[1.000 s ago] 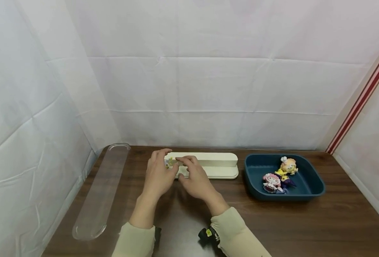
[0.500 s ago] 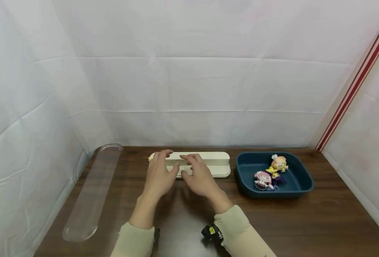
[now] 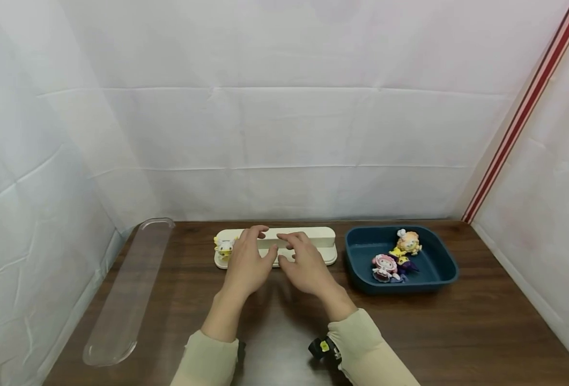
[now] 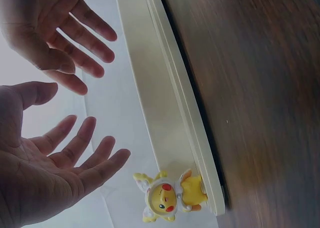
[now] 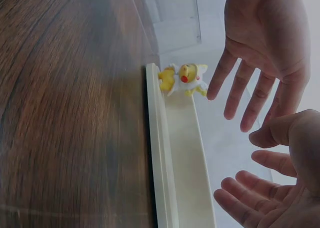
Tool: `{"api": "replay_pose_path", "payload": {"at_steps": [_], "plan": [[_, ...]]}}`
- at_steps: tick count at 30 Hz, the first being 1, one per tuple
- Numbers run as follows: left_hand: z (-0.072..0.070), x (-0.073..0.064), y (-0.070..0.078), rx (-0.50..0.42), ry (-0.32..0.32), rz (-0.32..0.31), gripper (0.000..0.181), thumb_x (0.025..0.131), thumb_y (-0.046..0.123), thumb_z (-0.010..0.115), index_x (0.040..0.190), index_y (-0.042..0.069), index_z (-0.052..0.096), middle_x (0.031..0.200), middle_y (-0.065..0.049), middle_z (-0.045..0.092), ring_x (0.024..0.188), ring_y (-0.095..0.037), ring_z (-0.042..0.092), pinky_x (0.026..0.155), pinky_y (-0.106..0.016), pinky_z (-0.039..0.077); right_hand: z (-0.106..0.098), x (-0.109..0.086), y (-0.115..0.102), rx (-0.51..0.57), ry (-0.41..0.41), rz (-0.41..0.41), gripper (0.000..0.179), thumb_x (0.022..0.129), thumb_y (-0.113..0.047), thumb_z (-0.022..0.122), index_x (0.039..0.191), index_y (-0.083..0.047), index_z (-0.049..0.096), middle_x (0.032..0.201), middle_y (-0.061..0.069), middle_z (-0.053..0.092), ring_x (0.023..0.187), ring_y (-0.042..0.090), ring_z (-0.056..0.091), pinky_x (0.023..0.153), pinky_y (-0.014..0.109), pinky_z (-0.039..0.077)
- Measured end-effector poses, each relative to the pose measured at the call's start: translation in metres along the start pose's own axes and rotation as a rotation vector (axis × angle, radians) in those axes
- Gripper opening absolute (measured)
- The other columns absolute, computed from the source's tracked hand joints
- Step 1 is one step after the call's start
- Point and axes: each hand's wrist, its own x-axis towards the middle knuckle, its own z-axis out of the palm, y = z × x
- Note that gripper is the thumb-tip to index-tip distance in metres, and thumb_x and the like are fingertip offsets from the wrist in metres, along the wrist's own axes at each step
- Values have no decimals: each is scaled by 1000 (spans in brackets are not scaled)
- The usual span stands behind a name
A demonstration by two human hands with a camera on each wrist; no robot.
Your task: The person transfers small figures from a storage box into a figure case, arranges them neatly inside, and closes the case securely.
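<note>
A cream two-step display stand [image 3: 320, 238] lies along the back of the brown table. At its left end stands a small yellow Pikachu-like figurine [image 4: 165, 197] in a white outfit, upright on the lower step. My left hand [image 3: 250, 265] hovers in front of the stand, just right of the figurine, its fingers loosely spread. Facing it, my right hand [image 3: 308, 268] hovers before the stand's middle, fingers relaxed and a little bent. Both wrist views show bare palms turned toward each other, a gap between the hands and nothing held.
Right of the stand sits a dark blue bin [image 3: 361, 281] with several toy figurines [image 3: 385, 268] inside. A long clear plastic cover [image 3: 130, 289] lies at the table's left. White cloth walls [image 3: 284, 134] rise behind and at both sides.
Both hands have shifted right along the stand, away from the figurine, which shows now from behind the left hand. The head view has turned rightward, so the scene slides left.
</note>
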Motion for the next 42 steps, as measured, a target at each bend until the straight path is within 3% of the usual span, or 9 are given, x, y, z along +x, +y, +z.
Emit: {"api": "replay_pose_path", "payload": {"at_steps": [12,32,42], "plan": [[16,2,14,-9,-65,21,44,98,25,68,137,8,58,126,-14,65,116,-34,65,91,-52,53,-19,-8,10,-32,-8,38,49,102,-23,63,150,-15,55,145,13,53,122,34,63,97,52,56],[57,5,47,-78,-171,74,47,96,26,69,138,8,58,119,-10,67,113,-30,66,93,-48,54,-64,-31,40,-133,121,99,43,97,-24,73,138,-13,66,128,12,64,109,30,67,86,48,59],[74,3,67,-141,-261,89,49,100,27,67,144,8,54,127,-14,65,115,-34,65,93,-48,55,-80,-40,57,-122,170,141,42,97,-22,73,135,-7,67,119,15,64,104,31,66,87,49,57]]}}
